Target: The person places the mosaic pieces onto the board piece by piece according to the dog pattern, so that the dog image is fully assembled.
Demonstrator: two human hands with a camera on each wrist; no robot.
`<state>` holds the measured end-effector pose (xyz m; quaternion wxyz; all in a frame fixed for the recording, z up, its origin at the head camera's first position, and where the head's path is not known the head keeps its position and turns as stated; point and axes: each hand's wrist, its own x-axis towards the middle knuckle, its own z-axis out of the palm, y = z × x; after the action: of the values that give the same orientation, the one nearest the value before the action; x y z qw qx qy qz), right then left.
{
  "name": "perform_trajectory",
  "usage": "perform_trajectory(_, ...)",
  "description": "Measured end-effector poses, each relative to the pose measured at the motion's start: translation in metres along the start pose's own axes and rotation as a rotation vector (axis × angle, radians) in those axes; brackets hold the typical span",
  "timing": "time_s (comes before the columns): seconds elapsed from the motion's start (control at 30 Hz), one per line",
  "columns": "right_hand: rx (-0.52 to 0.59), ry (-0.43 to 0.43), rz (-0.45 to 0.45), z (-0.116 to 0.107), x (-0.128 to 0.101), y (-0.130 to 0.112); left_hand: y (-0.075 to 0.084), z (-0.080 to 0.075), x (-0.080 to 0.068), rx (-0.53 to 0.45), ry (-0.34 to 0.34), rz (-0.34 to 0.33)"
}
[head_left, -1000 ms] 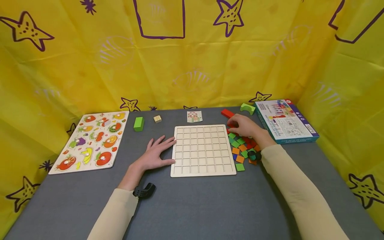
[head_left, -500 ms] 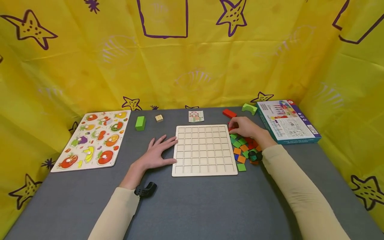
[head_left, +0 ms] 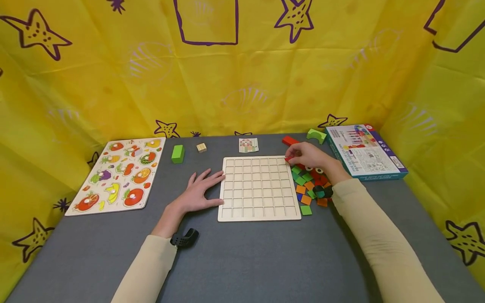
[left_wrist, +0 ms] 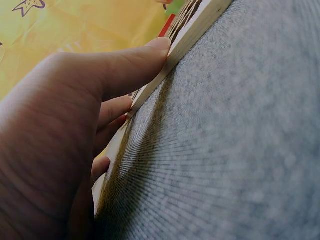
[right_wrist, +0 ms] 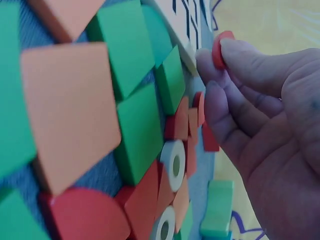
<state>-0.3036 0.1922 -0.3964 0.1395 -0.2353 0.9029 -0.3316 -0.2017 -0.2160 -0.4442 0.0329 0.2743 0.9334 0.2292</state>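
Observation:
A pale wooden grid board (head_left: 260, 189) lies flat in the middle of the grey table. My left hand (head_left: 198, 195) rests at its left edge, fingers spread and straight; in the left wrist view the thumb (left_wrist: 135, 67) touches the board's side. Thumb and fingers of my right hand (head_left: 308, 155) pinch a thin red piece (right_wrist: 223, 50) with a rounded edge, over the board's far right corner. Below that hand spreads a pile of loose green, orange, red and blue pieces (head_left: 308, 185), partly hidden by the wrist. Two white rings (right_wrist: 173, 165) show among them.
At left lies a fruit puzzle board (head_left: 117, 207). Along the back are a green block (head_left: 177, 154), a small wooden block (head_left: 201, 147), a picture card (head_left: 248, 145), a red block (head_left: 290, 140) and a green arch (head_left: 316, 135). A flat box (head_left: 365, 151) lies at right.
My right hand has lifted from the far end of the pile and shifted slightly left to the board's corner with the red piece. The left hand stays on the board's edge.

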Motion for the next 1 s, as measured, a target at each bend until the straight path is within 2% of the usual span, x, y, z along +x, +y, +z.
perform_trajectory(0.2,0.034,-0.02,-0.055,0.003,0.005,-0.01,0.0,-0.001,0.0,-0.001,0.0,0.005)
perform_trajectory(0.4,0.107,0.024,-0.12,0.009,0.012,-0.017,0.001,-0.002,0.0,-0.006,-0.001,0.007)
perform_trajectory(0.7,0.162,0.042,-0.067,0.02,0.028,-0.032,0.0,0.0,-0.001,-0.005,-0.005,0.0)
perform_trajectory(0.87,0.224,0.025,-0.063,0.03,0.04,-0.041,0.0,0.0,-0.001,0.0,-0.005,-0.003)
perform_trajectory(1.0,0.225,0.022,-0.069,0.04,0.05,-0.05,0.0,-0.001,0.0,0.001,-0.002,-0.008)
